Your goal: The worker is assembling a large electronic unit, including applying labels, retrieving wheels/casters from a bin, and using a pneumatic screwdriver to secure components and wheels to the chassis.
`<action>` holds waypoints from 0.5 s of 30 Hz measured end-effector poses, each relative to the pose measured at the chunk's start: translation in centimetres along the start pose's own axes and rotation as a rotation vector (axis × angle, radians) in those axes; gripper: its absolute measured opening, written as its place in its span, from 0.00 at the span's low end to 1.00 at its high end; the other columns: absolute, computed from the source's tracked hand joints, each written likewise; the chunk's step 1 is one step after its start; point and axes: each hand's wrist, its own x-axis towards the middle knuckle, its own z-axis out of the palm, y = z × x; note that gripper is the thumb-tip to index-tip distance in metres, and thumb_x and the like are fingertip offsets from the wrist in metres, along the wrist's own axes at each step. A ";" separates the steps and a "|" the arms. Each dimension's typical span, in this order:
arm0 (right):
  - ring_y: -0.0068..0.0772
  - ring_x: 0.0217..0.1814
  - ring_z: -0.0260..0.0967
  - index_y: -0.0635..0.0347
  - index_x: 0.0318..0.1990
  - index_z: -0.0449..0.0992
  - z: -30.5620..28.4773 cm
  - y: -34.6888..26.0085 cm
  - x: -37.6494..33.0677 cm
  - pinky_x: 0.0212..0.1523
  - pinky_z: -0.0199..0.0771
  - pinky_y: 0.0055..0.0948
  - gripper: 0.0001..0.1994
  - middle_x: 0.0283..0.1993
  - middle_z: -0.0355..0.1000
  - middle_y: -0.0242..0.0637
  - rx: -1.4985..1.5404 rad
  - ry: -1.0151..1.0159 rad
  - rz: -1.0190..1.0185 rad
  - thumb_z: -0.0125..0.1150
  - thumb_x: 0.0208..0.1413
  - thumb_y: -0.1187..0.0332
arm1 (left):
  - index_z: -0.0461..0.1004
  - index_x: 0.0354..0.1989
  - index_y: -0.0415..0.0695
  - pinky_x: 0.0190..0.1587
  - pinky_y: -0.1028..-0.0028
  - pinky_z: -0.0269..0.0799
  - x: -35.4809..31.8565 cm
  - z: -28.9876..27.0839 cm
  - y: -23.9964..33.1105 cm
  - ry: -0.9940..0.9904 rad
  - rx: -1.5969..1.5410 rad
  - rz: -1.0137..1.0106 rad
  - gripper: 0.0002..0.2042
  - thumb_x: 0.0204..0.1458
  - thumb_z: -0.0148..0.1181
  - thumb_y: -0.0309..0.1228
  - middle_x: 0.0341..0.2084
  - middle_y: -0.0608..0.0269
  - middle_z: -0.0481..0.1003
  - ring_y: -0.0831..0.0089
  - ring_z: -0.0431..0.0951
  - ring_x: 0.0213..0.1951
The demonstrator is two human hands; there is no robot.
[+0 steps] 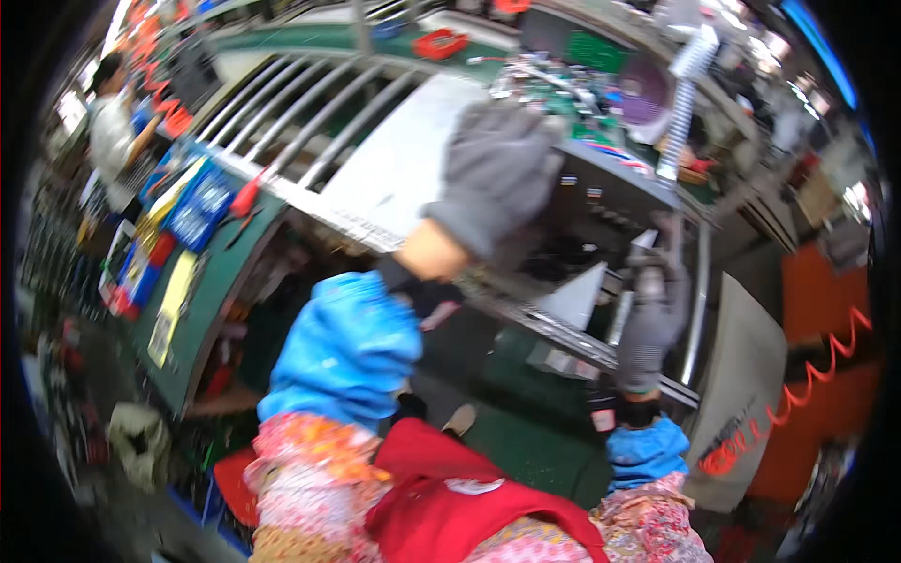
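Note:
My left hand (497, 174), in a grey glove, is over the left side of a dark metal case (608, 180). Its fingers look curled in, though motion smears them and what they hold is hidden. Along the case's right side is my right hand (654, 314), also grey-gloved; blur hides how its fingers sit. Inside the open case are dark parts and a pale flat piece (574, 296). A whitish flat panel (399, 155) lies to the left of the case, on a metal roller conveyor (291, 141).
Beyond the case lie a heap of circuit boards and wires (554, 94) and a red tray (439, 43). On the left, a green bench (188, 319) bears blue packets (199, 208) and a red-handled tool (246, 197). A coiled red hose (798, 394) hangs at right. Another person (113, 136) stands far left.

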 end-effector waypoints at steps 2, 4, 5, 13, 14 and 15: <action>0.21 0.38 0.68 0.62 0.50 0.72 0.3 0.4 -1.1 0.39 0.72 0.23 0.10 0.40 0.72 0.32 0.023 -0.033 -0.006 0.50 0.62 0.75 | 0.76 0.49 0.51 0.57 0.62 0.64 0.8 -0.1 0.6 -0.121 -0.012 0.067 0.14 0.55 0.55 0.36 0.43 0.63 0.77 0.64 0.75 0.48; 0.20 0.37 0.68 0.64 0.52 0.71 0.3 0.5 -1.1 0.38 0.71 0.22 0.12 0.40 0.73 0.33 0.135 -0.065 0.121 0.50 0.62 0.75 | 0.76 0.51 0.52 0.58 0.62 0.63 1.4 0.2 1.5 -0.191 -0.126 0.112 0.15 0.55 0.55 0.36 0.43 0.63 0.77 0.64 0.75 0.49; 0.19 0.36 0.68 0.64 0.52 0.71 0.2 0.7 -1.0 0.38 0.71 0.21 0.12 0.40 0.73 0.33 0.136 -0.087 0.091 0.50 0.62 0.75 | 0.76 0.52 0.54 0.56 0.62 0.63 1.6 0.5 2.3 -0.226 -0.140 0.111 0.16 0.55 0.55 0.37 0.44 0.63 0.77 0.63 0.74 0.48; 0.15 0.33 0.64 0.63 0.58 0.71 0.4 3.0 1.6 0.34 0.67 0.17 0.17 0.39 0.73 0.31 0.110 -0.071 0.048 0.51 0.61 0.77 | 0.80 0.47 0.56 0.55 0.65 0.61 1.3 1.5 3.2 -0.192 -0.209 0.047 0.15 0.51 0.59 0.39 0.41 0.68 0.77 0.65 0.73 0.47; 0.15 0.33 0.63 0.63 0.57 0.72 0.4 3.4 1.8 0.34 0.67 0.17 0.17 0.39 0.73 0.30 0.114 -0.060 0.050 0.51 0.61 0.77 | 0.80 0.47 0.56 0.55 0.65 0.61 1.2 1.6 3.3 -0.180 -0.211 0.052 0.15 0.51 0.59 0.39 0.41 0.68 0.77 0.65 0.73 0.47; 0.14 0.32 0.63 0.63 0.57 0.72 0.4 3.8 2.0 0.33 0.66 0.17 0.18 0.39 0.72 0.30 0.124 -0.048 0.040 0.53 0.60 0.79 | 0.79 0.49 0.56 0.55 0.64 0.60 1.2 1.6 3.3 -0.185 -0.193 0.066 0.15 0.52 0.58 0.40 0.43 0.66 0.77 0.64 0.73 0.47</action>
